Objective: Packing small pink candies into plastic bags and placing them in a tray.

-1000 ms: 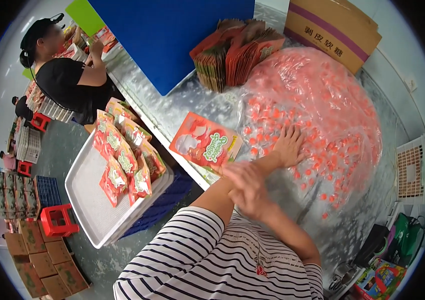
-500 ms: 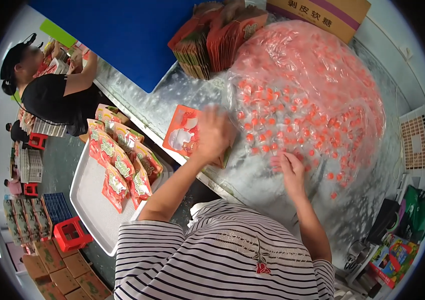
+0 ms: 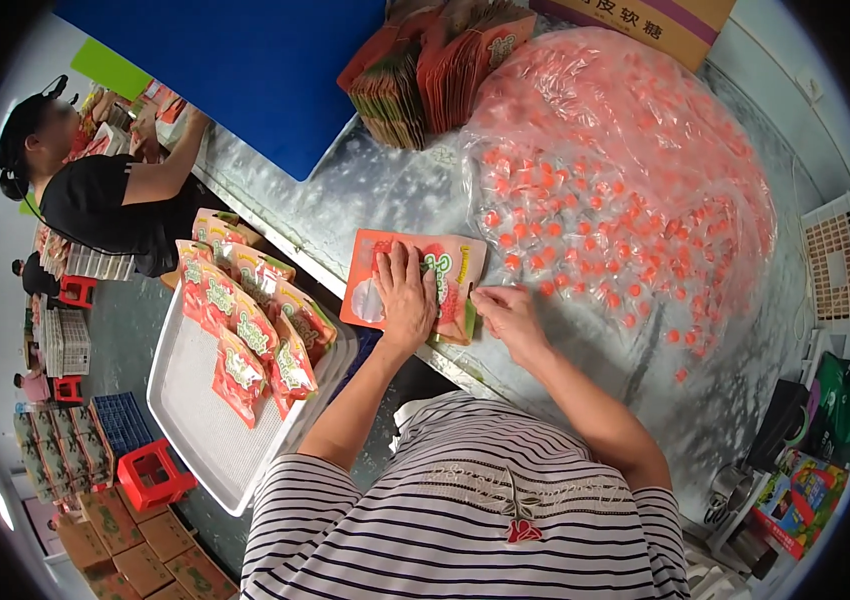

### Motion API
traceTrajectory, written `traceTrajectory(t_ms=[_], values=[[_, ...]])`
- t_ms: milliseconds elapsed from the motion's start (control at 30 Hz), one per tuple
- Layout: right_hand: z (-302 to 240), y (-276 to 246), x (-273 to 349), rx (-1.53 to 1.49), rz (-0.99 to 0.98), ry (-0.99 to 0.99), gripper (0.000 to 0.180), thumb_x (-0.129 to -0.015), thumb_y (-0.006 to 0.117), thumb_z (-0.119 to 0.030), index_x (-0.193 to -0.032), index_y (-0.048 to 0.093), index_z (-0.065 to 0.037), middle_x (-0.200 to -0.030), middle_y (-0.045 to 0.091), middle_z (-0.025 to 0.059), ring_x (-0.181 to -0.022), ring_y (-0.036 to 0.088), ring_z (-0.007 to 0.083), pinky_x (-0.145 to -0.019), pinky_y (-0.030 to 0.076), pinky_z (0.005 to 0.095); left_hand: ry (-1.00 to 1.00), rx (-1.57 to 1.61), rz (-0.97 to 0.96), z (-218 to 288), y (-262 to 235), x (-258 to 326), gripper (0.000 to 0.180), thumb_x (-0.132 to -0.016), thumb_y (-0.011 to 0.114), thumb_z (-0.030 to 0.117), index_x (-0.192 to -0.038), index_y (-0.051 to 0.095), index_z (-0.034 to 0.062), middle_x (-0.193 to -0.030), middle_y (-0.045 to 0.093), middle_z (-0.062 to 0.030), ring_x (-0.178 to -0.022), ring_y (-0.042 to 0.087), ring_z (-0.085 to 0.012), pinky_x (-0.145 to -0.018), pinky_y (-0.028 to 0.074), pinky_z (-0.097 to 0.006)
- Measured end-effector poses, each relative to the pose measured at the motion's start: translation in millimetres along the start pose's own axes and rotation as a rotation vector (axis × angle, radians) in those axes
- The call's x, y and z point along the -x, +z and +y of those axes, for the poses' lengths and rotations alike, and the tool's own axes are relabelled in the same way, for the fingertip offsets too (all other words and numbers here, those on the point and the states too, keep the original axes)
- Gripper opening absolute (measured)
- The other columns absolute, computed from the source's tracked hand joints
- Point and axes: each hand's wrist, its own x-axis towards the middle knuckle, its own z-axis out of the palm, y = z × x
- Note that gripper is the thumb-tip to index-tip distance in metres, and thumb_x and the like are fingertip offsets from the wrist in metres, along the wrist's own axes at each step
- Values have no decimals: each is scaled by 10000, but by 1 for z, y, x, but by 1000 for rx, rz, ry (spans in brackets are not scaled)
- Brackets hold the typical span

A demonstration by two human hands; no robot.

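Observation:
A red and green candy pouch (image 3: 460,262) lies flat on the table just in front of me. My left hand (image 3: 407,303) rests on it with the fingers stretched out, pressing it to the tabletop. At the pouch's right edge, beside a small dark slot, my right hand (image 3: 511,318) is closed in a pinch on the rim; the fingertips partly hide what they grip. To the right spreads a big clear plastic bag (image 3: 625,110) with many small wrapped orange-red candies (image 3: 585,230) spilling out of its near side.
Stacked flat pouches (image 3: 445,75) stand at the back, next to a blue board (image 3: 235,70) and a cardboard box (image 3: 645,25). Left of the table edge, a white tray (image 3: 195,420) holds several filled pouches (image 3: 235,310). A co-worker in black (image 3: 105,205) works farther left.
My left hand has gone from a blurred sweep over the pouch to lying flat on it. My right hand has moved left from the candies to the pouch's edge.

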Motion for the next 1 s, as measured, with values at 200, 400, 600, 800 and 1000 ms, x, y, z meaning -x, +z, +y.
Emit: traceTrajectory(t_ms=[200,400,600,800,1000], values=[[-2,3,19,135,102,-25,238,-911,655,-223,-924,660,14,-740,583,-14,-567,475,49,-472,363,215,29,-67,-38,19,7,16,582,-973,451,328,-1419,323,-23,-1487,247,-270,-1367,175,-518,-1107,129,-608],[8,-23,23,249,233,-263,272,-865,697,-216,-816,648,47,-587,575,32,-542,461,66,-488,389,285,51,37,-98,41,1,32,569,-956,485,277,-1411,322,-23,-1468,247,-286,-1345,185,-542,-1095,140,-623],[-20,-43,52,515,119,-329,227,-842,686,-159,-754,607,34,-588,594,70,-552,505,82,-513,430,288,628,155,-95,94,-64,25,648,-716,670,41,-1332,470,18,-1443,316,-257,-1330,265,-514,-1068,269,-605],[-35,-50,74,322,-100,-198,265,-801,727,-171,-701,579,25,-600,568,45,-565,486,68,-500,413,274,1010,37,-309,90,-85,8,411,-705,654,117,-1087,596,-22,-1466,317,-235,-1335,339,-439,-1021,382,-525],[-11,-65,75,263,-141,-218,350,-854,711,-208,-661,493,-15,-610,458,-36,-614,409,41,-509,354,262,1213,-49,-225,99,-96,8,315,-677,634,120,-961,616,-17,-1135,567,-146,-952,597,-283,-713,541,-352]])
